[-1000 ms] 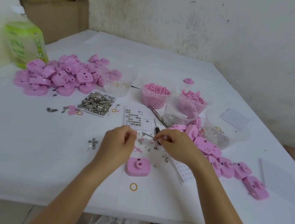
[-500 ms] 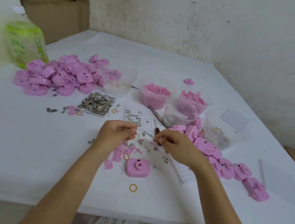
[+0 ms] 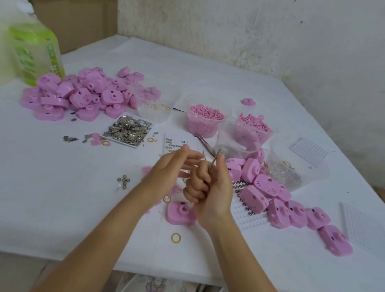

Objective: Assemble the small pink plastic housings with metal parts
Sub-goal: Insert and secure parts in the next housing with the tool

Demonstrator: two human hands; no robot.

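One pink housing (image 3: pixel 180 213) lies face-down on the white table (image 3: pixel 60 202), just under my hands. My right hand (image 3: pixel 210 191) is raised above it, curled into a fist around a thin metal tool (image 3: pixel 216 159) that points upward. My left hand (image 3: pixel 169 174) is close beside it, fingers spread and stretched toward the right hand; I see nothing held in it. Small round metal parts (image 3: pixel 124 181) lie on the table to the left. A tray of shiny metal pieces (image 3: pixel 128 130) stands farther back.
A pile of pink housings (image 3: pixel 72 93) and a green bottle (image 3: pixel 34 53) sit at the far left. Tubs of pink parts (image 3: pixel 205 121) stand behind my hands. A row of housings (image 3: pixel 276 198) and white grid trays (image 3: pixel 367 228) lie right. A yellow ring (image 3: pixel 175 237) lies near the front edge.
Both hands lifted off the table and came together. My right hand closed into a fist with the tool now upright. My left hand's fingers spread out.
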